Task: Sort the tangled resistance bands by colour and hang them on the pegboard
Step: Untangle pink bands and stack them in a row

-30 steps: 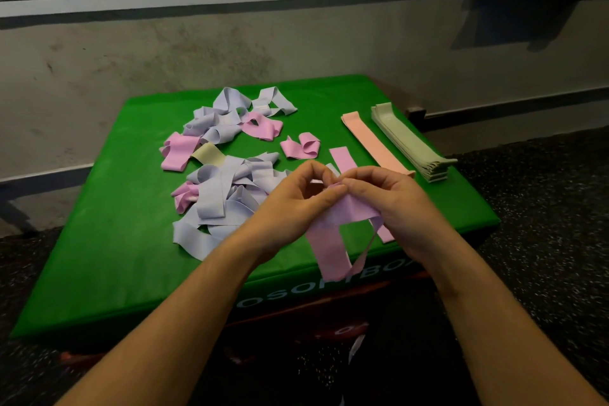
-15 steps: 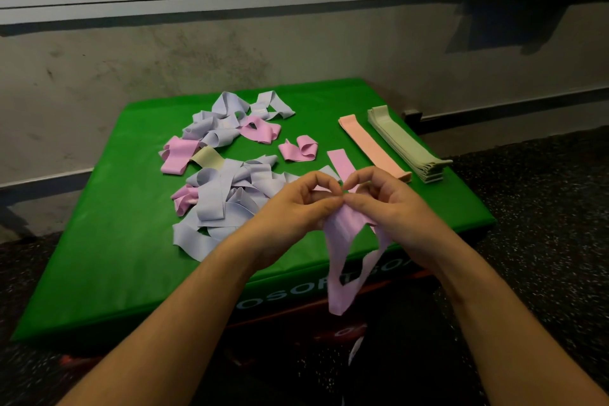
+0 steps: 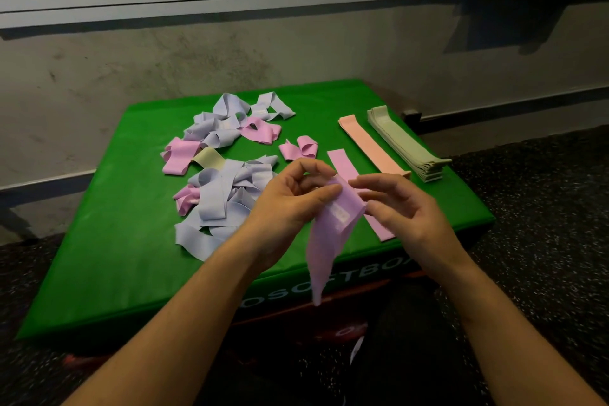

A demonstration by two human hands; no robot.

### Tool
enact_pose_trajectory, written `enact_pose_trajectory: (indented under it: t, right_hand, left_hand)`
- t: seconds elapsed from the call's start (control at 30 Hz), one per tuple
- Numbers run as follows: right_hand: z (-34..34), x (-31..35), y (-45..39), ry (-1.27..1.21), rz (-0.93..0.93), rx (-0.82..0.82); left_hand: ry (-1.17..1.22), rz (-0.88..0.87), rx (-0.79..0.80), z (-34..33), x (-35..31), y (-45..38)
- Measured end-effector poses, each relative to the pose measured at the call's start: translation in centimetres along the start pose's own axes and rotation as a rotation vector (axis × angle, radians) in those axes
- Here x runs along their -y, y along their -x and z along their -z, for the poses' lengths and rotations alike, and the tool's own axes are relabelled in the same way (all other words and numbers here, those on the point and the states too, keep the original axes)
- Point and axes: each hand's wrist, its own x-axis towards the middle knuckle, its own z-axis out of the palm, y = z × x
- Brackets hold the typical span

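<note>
**Holding a pink band above the front of the green worktop**

Pinching the upper end of a pink band between thumb and fingertips, my left hand holds it above the front edge of the green worktop; the band hangs down from there, its tail dropping past the worktop's front face. My right hand is just beside the band's top right edge, its fingers loosely bent, and I cannot tell whether they grip the band or only touch it. Behind my hands a flat pink band lies on the worktop, with a peach band and a stack of pale green bands further right. To the left sits a tangle of lilac bands mixed with pink ones, well apart from the sorted rows.
</note>
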Motion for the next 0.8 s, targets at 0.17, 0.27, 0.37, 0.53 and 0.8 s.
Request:
enact_pose_trajectory:
  t: [0.17,0.27,0.37,0.53,0.8]
  right_hand:
    - [-0.7,-0.2,0.8,0.300,0.107,-0.026]
    - [-1.0,-0.1,0.9,0.316,0.132,-0.113]
    - [-0.9,0.0,0.8,0.172,0.060,-0.169]
    - [-0.7,0.3,0.7,0.051,-0.062,-0.167]
    - [-0.2,-0.2,0.6,-0.109,-0.244,-0.158]
  left_hand:
    - [0.016,0.000,-0.025,0.0,0.3,0.1]
    - [-0.020,0.005,-0.055,-0.1,0.4,0.3]
    - [-0.098,-0.017,-0.062,-0.2,0.4,0.6]
    - [-0.292,-0.041,-0.011,-0.2,0.9,0.6]
    - [-0.418,-0.052,-0.035,-0.7,2.0,0.4]
